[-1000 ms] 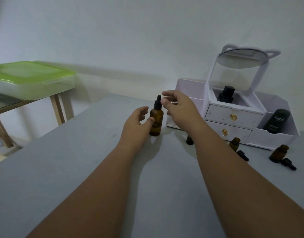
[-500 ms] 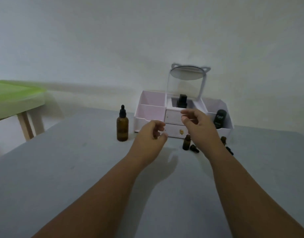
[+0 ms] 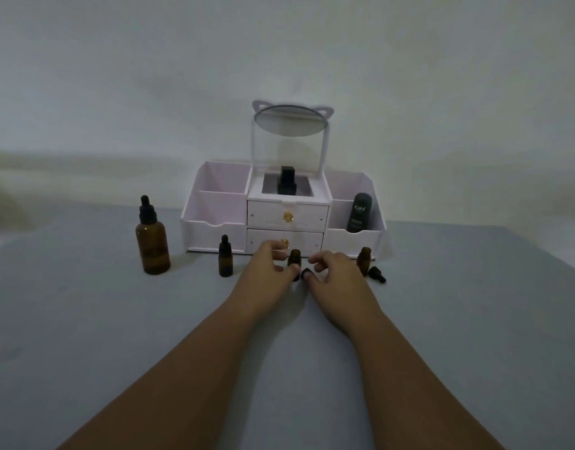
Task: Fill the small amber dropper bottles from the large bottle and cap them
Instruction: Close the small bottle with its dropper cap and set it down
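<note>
On the grey tabletop, both forearms are extended. The uncapped small amber glass bottle is gripped upright by the curled left hand. The black dropper cap beside it is pinched by the right hand.

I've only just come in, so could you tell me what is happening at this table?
A person's left hand holds the uncapped middle small bottle on the table, while the right hand reaches its dropper cap lying beside it; grip unclear. The capped small bottle stands to its left; the open small bottle to its right has a loose cap alongside. The large bottle stands capped, far left.
</note>
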